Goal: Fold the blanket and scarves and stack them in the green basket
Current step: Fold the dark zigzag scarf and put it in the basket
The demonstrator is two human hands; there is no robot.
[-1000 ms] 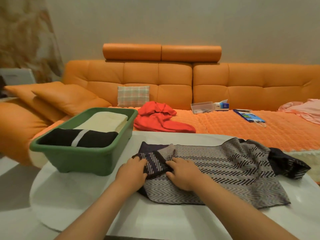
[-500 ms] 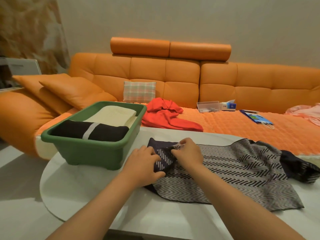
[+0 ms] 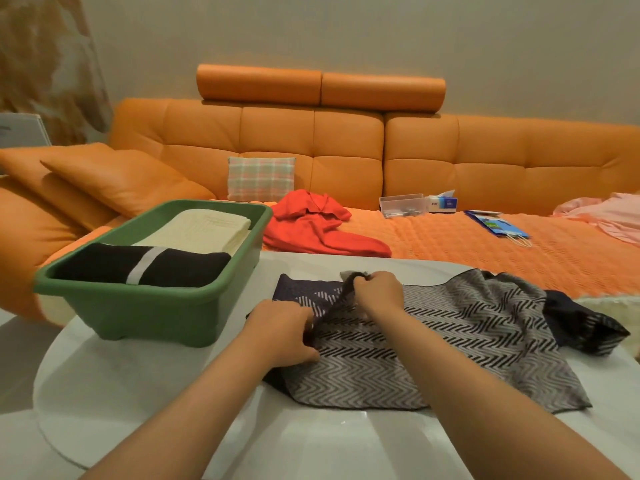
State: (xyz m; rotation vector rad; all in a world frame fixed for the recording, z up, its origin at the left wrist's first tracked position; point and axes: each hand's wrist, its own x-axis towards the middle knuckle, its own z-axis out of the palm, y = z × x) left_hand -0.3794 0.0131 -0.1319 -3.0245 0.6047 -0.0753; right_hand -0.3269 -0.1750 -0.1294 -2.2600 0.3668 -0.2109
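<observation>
Fingers [image 3: 367, 281] of the right hand [image 3: 379, 293] pinch up the far edge of the zigzag scarf [image 3: 467, 327].
A second ago both hands lay flat on it; now the left hand [image 3: 282, 332] grips the near edge too, so a fold is probably starting. The grey-and-black cloth lies rumpled just right of the green basket [image 3: 145, 306].

White table [image 3: 145, 386] carries green basket [image 3: 145, 306] and zigzag scarf [image 3: 450, 341].

— What colours have you got there?
— I've a zigzag scarf [image 3: 450, 341], grey and black, dark navy at its ends. My basket [image 3: 149, 313] is green; in it I see a cream blanket [image 3: 204, 230] and a black scarf [image 3: 104, 265] with one white stripe. White worktop [image 3: 138, 393], orange sofa [image 3: 346, 143].
</observation>
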